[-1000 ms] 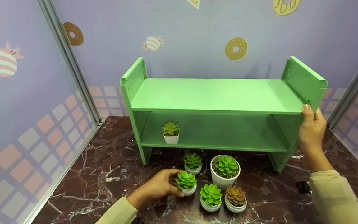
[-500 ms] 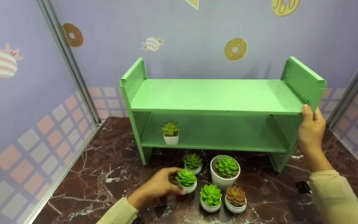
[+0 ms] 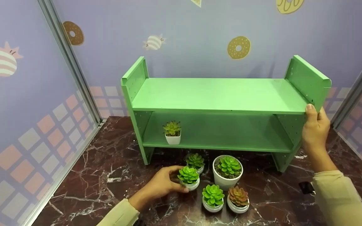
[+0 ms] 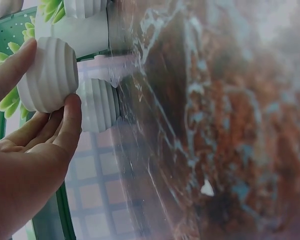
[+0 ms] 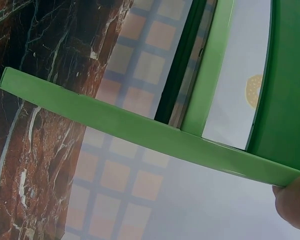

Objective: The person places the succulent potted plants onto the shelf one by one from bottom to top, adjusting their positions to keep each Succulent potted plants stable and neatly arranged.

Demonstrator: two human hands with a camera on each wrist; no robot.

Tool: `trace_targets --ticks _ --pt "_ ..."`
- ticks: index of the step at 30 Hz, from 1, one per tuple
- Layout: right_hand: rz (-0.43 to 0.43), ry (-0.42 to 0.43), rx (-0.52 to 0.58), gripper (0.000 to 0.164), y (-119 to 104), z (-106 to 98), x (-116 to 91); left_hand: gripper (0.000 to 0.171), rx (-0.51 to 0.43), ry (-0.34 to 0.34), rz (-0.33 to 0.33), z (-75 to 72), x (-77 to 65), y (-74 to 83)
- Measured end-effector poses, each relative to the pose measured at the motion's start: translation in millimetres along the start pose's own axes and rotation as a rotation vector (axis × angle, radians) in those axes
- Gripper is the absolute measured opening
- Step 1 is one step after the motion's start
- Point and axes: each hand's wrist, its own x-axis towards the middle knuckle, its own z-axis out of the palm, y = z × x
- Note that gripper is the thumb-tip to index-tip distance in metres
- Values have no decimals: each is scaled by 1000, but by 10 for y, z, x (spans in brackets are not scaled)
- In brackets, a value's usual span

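Note:
My left hand (image 3: 159,185) pinches a small bright green potted succulent (image 3: 189,175) by its white pot, thumb on one side and fingers on the other. In the left wrist view, this ribbed pot (image 4: 49,75) is held clear of the marble surface. Just behind it stands another small succulent (image 3: 195,160), partly covered. My right hand (image 3: 316,130) grips the front edge of the right side panel of a green two-tier shelf (image 3: 218,94), thumb in front. Only a fingertip (image 5: 292,202) at the panel edge shows in the right wrist view.
A succulent in a square white pot (image 3: 172,138) stands on the lower tier, toward the left. In front of the shelf are a larger white potted succulent (image 3: 228,175), a small green one (image 3: 213,196) and a reddish one (image 3: 238,197). Patterned walls (image 3: 193,37) enclose the dark marble tabletop (image 3: 96,175).
The succulent in my left hand has risen a little and moved slightly toward the shelf. My right hand keeps its grip on the side panel.

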Motion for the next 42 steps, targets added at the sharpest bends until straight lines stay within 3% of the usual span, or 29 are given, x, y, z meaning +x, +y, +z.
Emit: trace_targets --ticks 9,11,20,27,42 --pt "1 -3 8 27 -25 15 6 70 -32 26 12 21 2 18" --pt "0 -5 8 27 -29 19 5 68 -28 27 20 34 -28 84" --pt "0 -3 -9 27 -41 27 -1 70 14 55 57 10 9 1" --pt "-28 -30 -19 26 -45 20 9 70 -2 76 65 9 16 32" --pt "-5 -33 -55 33 -26 -2 -7 73 88 129 72 62 -10 136"
